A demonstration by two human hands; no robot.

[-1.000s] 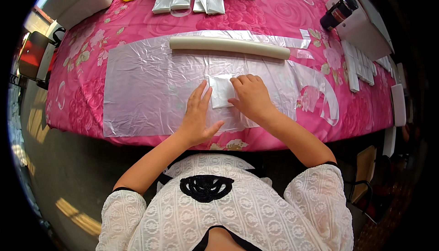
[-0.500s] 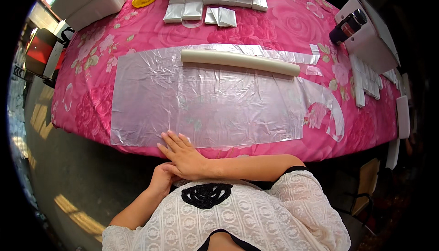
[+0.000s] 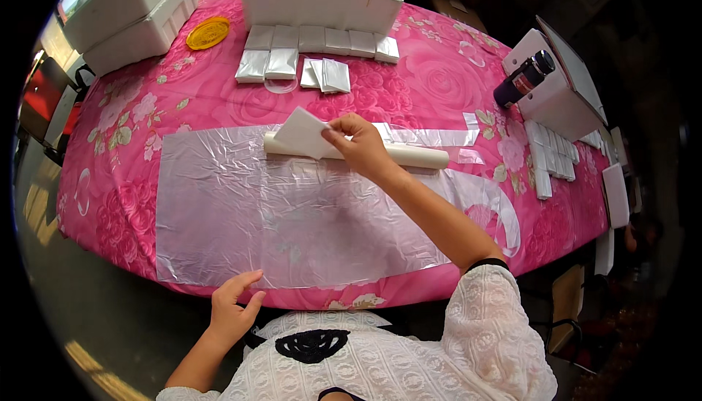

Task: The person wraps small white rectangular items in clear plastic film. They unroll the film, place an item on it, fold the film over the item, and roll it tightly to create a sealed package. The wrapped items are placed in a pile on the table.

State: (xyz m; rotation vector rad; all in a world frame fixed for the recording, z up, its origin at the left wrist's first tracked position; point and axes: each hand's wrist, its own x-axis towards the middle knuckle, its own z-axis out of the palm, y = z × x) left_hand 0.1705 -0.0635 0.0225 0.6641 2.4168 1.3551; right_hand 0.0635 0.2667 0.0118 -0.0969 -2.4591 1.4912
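My right hand [image 3: 355, 143] reaches across the table and pinches the corner of a thin, flat white sheet [image 3: 301, 132]. That sheet, stiff-looking like card, tilts over the left part of a long cream-white roll [image 3: 417, 156]. Under the roll a wide sheet of clear plastic film [image 3: 208, 207] lies spread, wrinkled in places, with a crease near its left third. At the film's front edge my left hand [image 3: 235, 304] is open, thumb and fingers apart, with nothing in it.
Flat silvery-white packets [image 3: 311, 38] line up before a white foam box [image 3: 322, 6]. More packets [image 3: 548, 151] lie at the right by a dark bottle [image 3: 523, 79] and a white box [image 3: 556, 72]. A yellow round lid [image 3: 208, 33] and stacked foam boxes [image 3: 139, 17] stand far left.
My hands, resting together at the front edge, have parted. My right hand has gone forward over the roll and now holds the white sheet. The view has shifted, showing more of the far side.
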